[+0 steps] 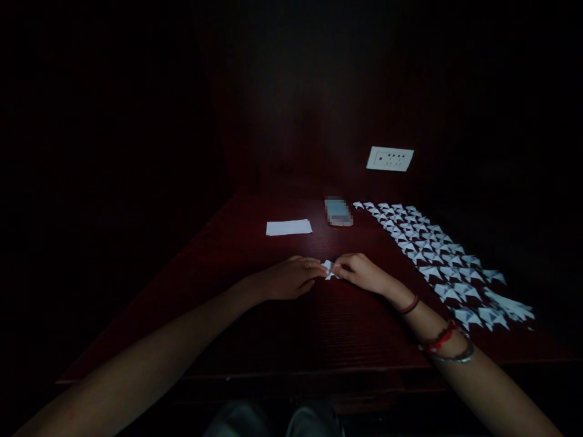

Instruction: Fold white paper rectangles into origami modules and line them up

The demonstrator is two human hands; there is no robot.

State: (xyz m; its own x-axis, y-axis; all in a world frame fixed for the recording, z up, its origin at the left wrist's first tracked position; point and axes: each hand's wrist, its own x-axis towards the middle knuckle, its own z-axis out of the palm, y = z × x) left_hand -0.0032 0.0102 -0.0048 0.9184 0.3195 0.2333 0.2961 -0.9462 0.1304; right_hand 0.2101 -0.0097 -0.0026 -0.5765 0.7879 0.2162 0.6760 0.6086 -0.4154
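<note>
A small folded white paper piece (328,269) lies on the dark red table (282,328) between my two hands. My left hand (289,278) rests on the table with its fingers curled together, the fingertips pinching the paper's left side; a ring shows on one finger. My right hand (362,272) is closed too, and pinches the paper's right side. Red and dark bracelets circle my right wrist.
Rows of several folded white paper pieces (437,255) cover the table's right part. A stack of white paper slips (288,227) lies at the back middle, a phone (337,212) beside it. A white socket plate (390,159) sits on the back wall. The surroundings are dark.
</note>
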